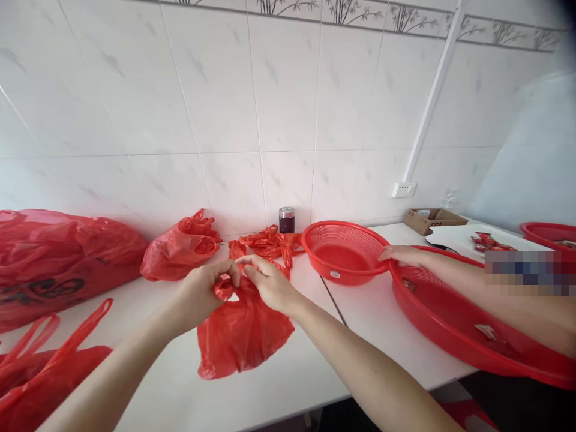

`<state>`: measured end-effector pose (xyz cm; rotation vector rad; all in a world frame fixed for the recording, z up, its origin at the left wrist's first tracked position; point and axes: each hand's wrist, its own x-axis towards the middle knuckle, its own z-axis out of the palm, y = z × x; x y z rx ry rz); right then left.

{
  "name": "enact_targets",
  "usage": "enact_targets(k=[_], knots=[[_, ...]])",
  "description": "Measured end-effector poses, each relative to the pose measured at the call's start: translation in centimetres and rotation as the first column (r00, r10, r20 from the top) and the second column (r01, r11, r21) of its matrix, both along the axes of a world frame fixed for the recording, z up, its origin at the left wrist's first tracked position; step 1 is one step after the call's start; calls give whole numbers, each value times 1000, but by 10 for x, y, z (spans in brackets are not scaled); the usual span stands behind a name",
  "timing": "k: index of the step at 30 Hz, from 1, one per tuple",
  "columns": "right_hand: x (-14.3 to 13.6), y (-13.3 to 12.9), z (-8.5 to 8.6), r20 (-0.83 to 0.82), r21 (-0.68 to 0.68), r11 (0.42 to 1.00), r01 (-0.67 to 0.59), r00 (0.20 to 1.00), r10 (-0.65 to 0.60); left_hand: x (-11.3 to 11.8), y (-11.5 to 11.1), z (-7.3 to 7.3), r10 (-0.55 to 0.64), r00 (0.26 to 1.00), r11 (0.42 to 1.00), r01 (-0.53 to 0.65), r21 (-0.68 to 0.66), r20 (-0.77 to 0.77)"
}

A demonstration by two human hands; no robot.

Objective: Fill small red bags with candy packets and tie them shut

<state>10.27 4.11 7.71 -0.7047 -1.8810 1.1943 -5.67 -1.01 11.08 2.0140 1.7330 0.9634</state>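
Above the white table, both my hands grip the gathered top of a red plastic bag (245, 339). My left hand (209, 291) has its fingers curled round a twisted part of the bag's neck. Close beside it, my right hand (265, 282) pinches the plastic with thumb and fingers. The body of the bag hangs below them, bulging a little; its contents are hidden. Just behind my hands lie crumpled red plastic bags (270, 240). A filled red bag (180, 249) rests to the left of them, against the wall.
Large stuffed red bags (67, 264) fill the left side. At right stand a small red basket (344, 276) and a bigger red basket (432, 324), where a co-worker's hand (400, 255) touches the rims. Against the wall are a dark jar (287, 221) and a cardboard box (425, 223).
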Motion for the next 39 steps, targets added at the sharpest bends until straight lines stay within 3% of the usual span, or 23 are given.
enact_targets(k=[2, 4, 7, 11, 16, 20, 23, 27, 30, 33, 39], knots=[[-2, 4, -12, -101, -127, 990, -57, 994, 44, 5, 7, -11, 97, 987, 982, -74, 174, -129], [1, 6, -19, -175, -243, 956, -164, 977, 123, 10, 11, -21, 127, 981, 955, -81, 286, -148], [8, 6, -24, -201, -254, 947, -197, 968, 147, 13, 8, -33, 73, 996, 975, -59, 216, -58], [18, -4, -39, -137, -19, 1000, 1, 991, -3, -2, -15, -62, 54, 998, 999, -54, 0, 23], [42, -1, -91, -69, -113, 984, 138, 987, -146, -44, -54, -122, 306, 950, 950, -310, 45, 68], [53, 9, -120, 56, -47, 936, 350, 936, -347, -44, -71, -155, 424, 888, 904, -426, -26, 181], [42, 1, -123, 140, 7, 873, 488, 863, -485, -22, -67, -166, 525, 791, 846, -525, -91, 315], [13, -19, -135, 242, 116, 858, 500, 824, -513, 6, -54, -170, 551, 695, 815, -567, -119, 462], [-4, -25, -154, 227, 248, 845, 473, 820, -526, 14, -47, -169, 568, 720, 816, -557, -156, 400], [-7, -19, -169, 187, 286, 819, 497, 809, -557, 12, -41, -171, 561, 770, 827, -533, -178, 305], [12, -5, -174, 180, 261, 806, 532, 793, -582, -3, -35, -186, 550, 816, 835, -533, -140, 179]])
